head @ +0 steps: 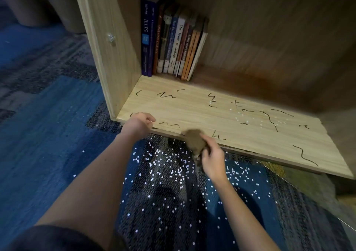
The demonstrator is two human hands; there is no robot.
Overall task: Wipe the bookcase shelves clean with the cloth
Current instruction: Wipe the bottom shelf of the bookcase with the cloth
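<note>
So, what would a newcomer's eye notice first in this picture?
Probably the dark scribbled marks across the pale shelf, near its front. Next, the many white specks scattered on the blue carpet below its edge. Then the right hand holding a brown cloth at the shelf's front edge.

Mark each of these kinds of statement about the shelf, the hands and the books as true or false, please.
1. The right hand holds the brown cloth at the front edge of the shelf. True.
2. The books stand at the right end of the shelf. False: they stand at the left end, by the side panel.
3. Dark scribbles mark the shelf. True.
4. The left hand holds a spray bottle. False: no bottle is there; the hand is at the front edge near the left corner.
5. White specks lie on the shelf only. False: many also lie on the carpet.
</note>
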